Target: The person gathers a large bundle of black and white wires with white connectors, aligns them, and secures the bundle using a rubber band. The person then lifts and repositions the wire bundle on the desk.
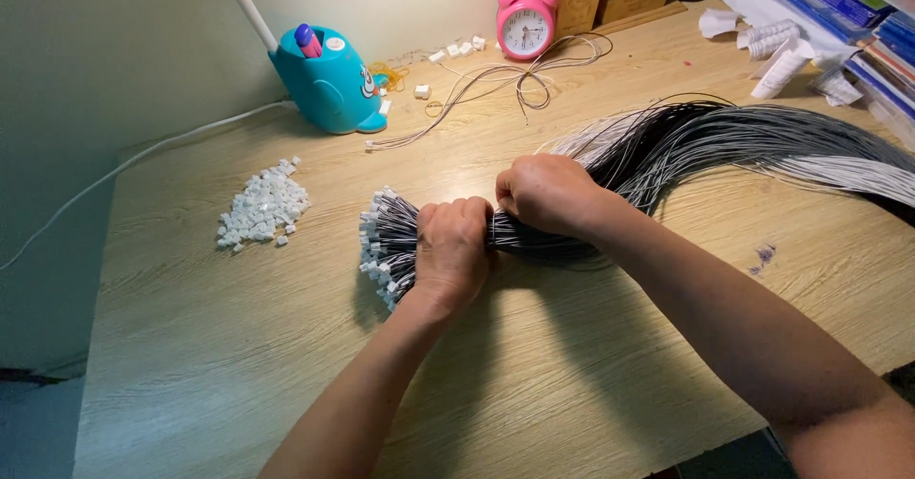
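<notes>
Left hand: we see our left hand (pixel 451 250) at the centre of the view, fingers clenched around the thick bundle of thin black, grey and white wires (pixel 667 145), just behind its connector end.
Right hand: our right hand (pixel 545 193) sits at 1 o'clock from the left hand, touching it, fingers clenched on the same bundle a little further along.
Wire bundle: it lies on the pale wooden bench (pixel 238 346), running from the hands toward 2 o'clock and fanning out past the right edge of the view.
Connector end: the small white plastic connectors (pixel 375 250) on the wire tips spread out at 9 o'clock from the left hand.
Loose connectors: a heap of small white plastic pieces (pixel 262 207) lies on the bench at 9 o'clock from the hands, well apart from the bundle.
Pen holder: a teal whale-shaped holder (pixel 329 83) stands at 11 o'clock, with a white cable (pixel 143 155) trailing from it toward 8 o'clock.
Clock: a pink twin-bell alarm clock (pixel 526 20) stands at 12 o'clock by the wall.
Loose wires: a few thin pale wires (pixel 505 79) loop on the bench just in front of the clock.
Papers: white paper slips and blue booklets (pixel 810 31) lie at 2 o'clock near the far corner.
</notes>
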